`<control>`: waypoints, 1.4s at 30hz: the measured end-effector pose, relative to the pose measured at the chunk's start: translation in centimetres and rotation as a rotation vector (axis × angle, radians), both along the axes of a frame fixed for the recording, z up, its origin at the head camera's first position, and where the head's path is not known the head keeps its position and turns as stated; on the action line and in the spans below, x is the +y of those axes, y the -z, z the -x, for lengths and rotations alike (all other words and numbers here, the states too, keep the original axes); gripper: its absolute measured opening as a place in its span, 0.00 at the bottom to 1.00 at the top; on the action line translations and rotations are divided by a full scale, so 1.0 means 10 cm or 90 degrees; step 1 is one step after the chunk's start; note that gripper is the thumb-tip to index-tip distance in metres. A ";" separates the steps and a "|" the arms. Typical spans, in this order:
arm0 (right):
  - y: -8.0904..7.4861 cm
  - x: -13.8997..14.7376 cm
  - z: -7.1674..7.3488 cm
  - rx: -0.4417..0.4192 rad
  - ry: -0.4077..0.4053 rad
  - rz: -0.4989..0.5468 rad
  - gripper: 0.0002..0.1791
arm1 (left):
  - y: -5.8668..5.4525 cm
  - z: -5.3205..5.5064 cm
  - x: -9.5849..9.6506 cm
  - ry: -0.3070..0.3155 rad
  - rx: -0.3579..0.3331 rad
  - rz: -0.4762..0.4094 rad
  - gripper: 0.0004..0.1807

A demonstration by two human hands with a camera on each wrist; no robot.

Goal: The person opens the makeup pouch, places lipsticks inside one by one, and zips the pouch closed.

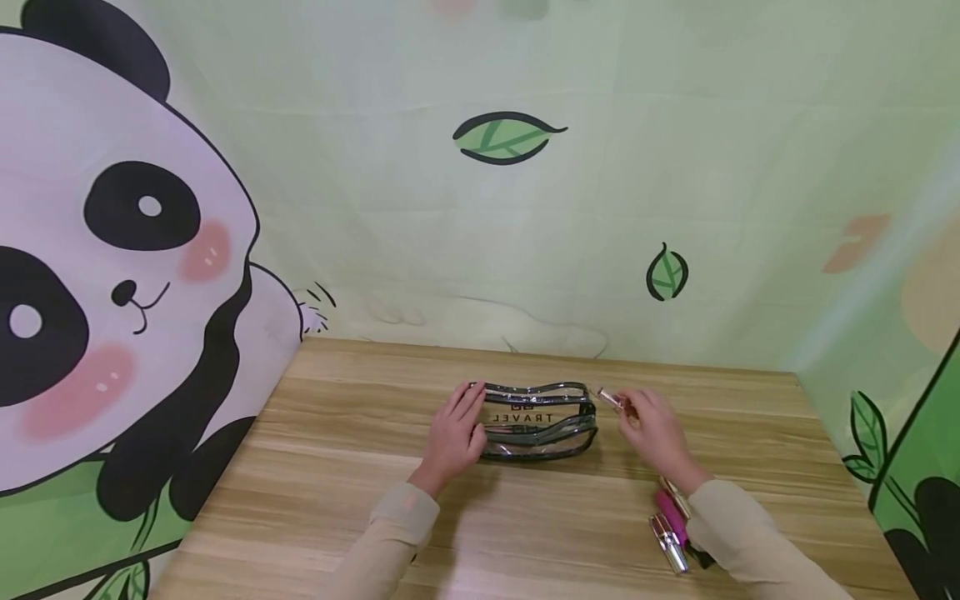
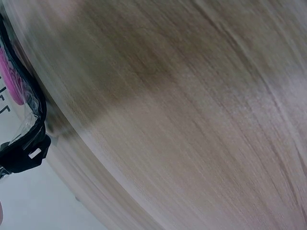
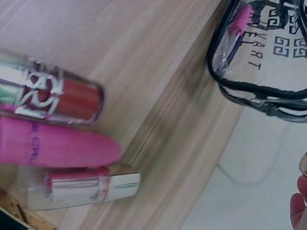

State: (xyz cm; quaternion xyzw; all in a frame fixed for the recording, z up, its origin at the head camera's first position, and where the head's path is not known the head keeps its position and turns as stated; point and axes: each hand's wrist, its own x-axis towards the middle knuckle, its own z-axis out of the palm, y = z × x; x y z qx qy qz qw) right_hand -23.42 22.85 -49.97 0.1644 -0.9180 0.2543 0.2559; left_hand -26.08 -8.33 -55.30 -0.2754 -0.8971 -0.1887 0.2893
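A clear travel pouch [image 1: 536, 454] with black trim lies on the table, its printed lettering showing. My left hand [image 1: 453, 429] grips its left end, fingertips at the far edge and thumb on the near side. Just off the pouch's right end, my right hand [image 1: 656, 429] pinches a small shiny lipstick tube [image 1: 609, 400], tip toward the pouch. Only fingertips [image 3: 298, 203] and the tube's round end [image 3: 303, 165] show in the right wrist view. Inside the pouch, a pink item [image 3: 241, 19] shows through the clear plastic.
By my right forearm lie several cosmetics: a silver-capped tube [image 1: 667, 543], a bright pink tube [image 3: 57, 143], and a lipstick with a clear cap [image 3: 91, 187]. The wooden table [image 1: 315, 467] meets a green wall cloth [image 1: 375, 208] printed with a panda.
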 end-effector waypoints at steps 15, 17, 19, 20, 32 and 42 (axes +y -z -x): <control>-0.12 -0.26 0.04 0.015 -0.050 -0.006 0.17 | 0.02 0.02 0.00 -0.006 0.003 -0.004 0.27; -0.12 -0.29 0.04 0.014 -0.056 -0.006 0.17 | 0.02 0.02 0.00 -0.006 0.005 -0.003 0.27; -0.12 -0.32 0.05 0.016 -0.068 -0.003 0.17 | 0.01 0.01 0.00 -0.007 0.003 -0.002 0.28; -0.12 -0.34 0.06 0.017 -0.075 -0.002 0.17 | 0.01 0.01 0.00 -0.006 0.002 -0.002 0.28; -0.08 -0.52 0.07 -0.011 -0.122 0.005 0.16 | 0.00 -0.01 0.00 -0.005 -0.014 -0.003 0.27; -0.07 -0.65 0.07 0.002 -0.119 -0.009 0.15 | -0.01 -0.02 0.00 -0.001 -0.008 -0.007 0.27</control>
